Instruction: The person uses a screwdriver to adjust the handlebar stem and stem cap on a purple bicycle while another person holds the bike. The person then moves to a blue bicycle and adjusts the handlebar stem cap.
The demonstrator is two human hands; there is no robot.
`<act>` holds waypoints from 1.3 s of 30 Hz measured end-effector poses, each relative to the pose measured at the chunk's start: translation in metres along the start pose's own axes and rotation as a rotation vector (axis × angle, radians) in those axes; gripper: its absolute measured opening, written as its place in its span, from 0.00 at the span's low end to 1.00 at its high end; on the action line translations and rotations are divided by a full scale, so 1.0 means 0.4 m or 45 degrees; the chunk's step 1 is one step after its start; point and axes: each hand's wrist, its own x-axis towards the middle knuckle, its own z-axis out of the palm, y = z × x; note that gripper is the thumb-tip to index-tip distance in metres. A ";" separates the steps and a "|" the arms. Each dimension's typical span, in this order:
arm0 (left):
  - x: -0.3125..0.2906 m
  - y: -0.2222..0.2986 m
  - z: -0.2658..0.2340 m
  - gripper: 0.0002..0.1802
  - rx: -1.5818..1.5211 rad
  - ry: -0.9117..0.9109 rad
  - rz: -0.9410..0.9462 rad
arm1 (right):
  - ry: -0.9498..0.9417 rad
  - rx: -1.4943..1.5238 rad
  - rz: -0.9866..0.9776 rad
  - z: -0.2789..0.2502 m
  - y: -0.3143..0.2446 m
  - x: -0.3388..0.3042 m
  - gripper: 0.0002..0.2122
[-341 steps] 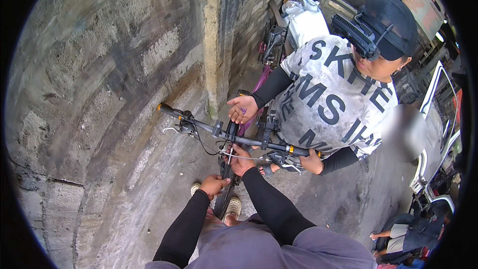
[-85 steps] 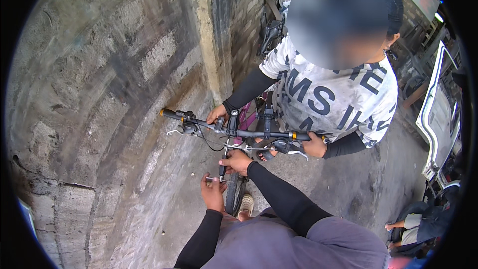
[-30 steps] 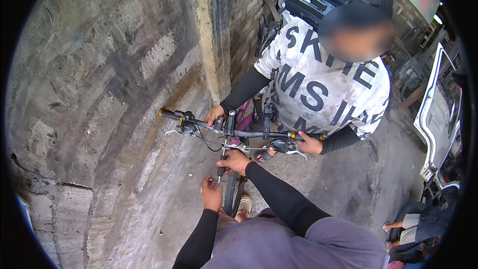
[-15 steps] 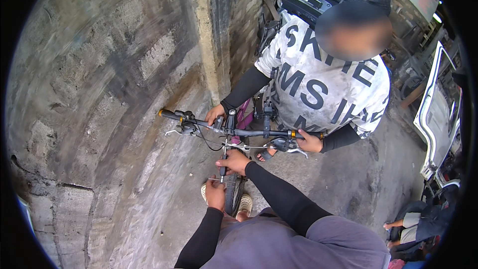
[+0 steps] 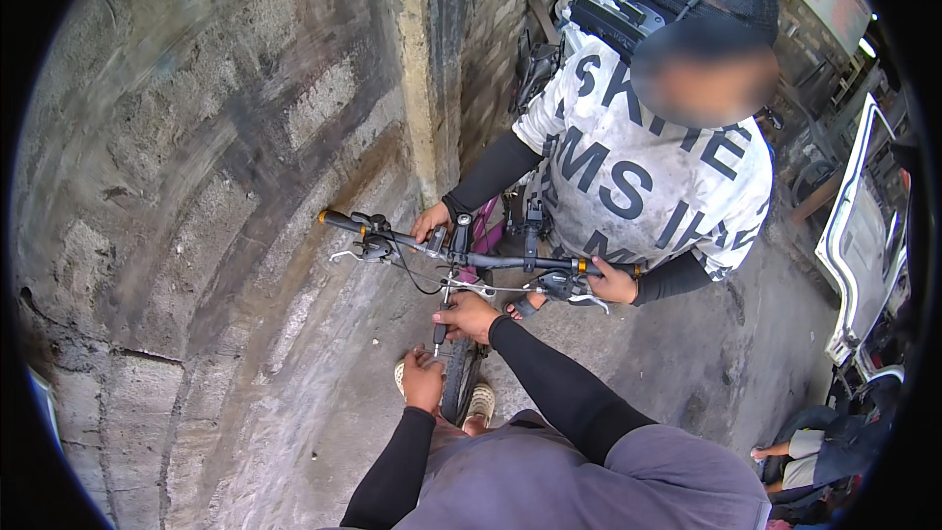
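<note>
A bicycle stands before me; its dark handlebar (image 5: 491, 260) runs across the middle, and its front tire (image 5: 461, 379) shows below. My right hand (image 5: 469, 318) is closed around the black grip of a T-handle wrench (image 5: 440, 333), whose metal shaft points up toward the bar's centre. Where its tip seats is too small to see. At the wrench's near end, my left hand (image 5: 423, 382) has its fingers curled closed at the thin crossbar, which is hard to make out. Opposite me, a co-worker's hands hold the handlebar: one hand (image 5: 429, 222) near the stem, the other hand (image 5: 613, 285) at the right grip.
A stained block wall (image 5: 226, 186) with a concrete post (image 5: 416, 69) rises close on the left. The co-worker (image 5: 648, 157) stands beyond the bicycle. A white vehicle door frame (image 5: 849, 236) leans at the right, and another person (image 5: 824, 447) sits lower right.
The crossbar that stretched sideways at my left fingers has turned and hardly shows now. My right hand keeps its hold. The whole view has shifted slightly.
</note>
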 end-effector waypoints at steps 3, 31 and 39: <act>-0.016 -0.007 -0.012 0.29 -0.177 -0.105 0.097 | 0.095 -0.338 -0.008 0.015 -0.024 0.002 0.20; 0.000 -0.011 0.043 0.15 -0.176 0.162 -0.090 | -0.023 0.097 0.152 -0.003 -0.025 -0.005 0.16; 0.045 0.012 0.001 0.18 -0.955 -0.171 -0.443 | 0.013 -0.018 0.114 0.021 -0.029 0.011 0.19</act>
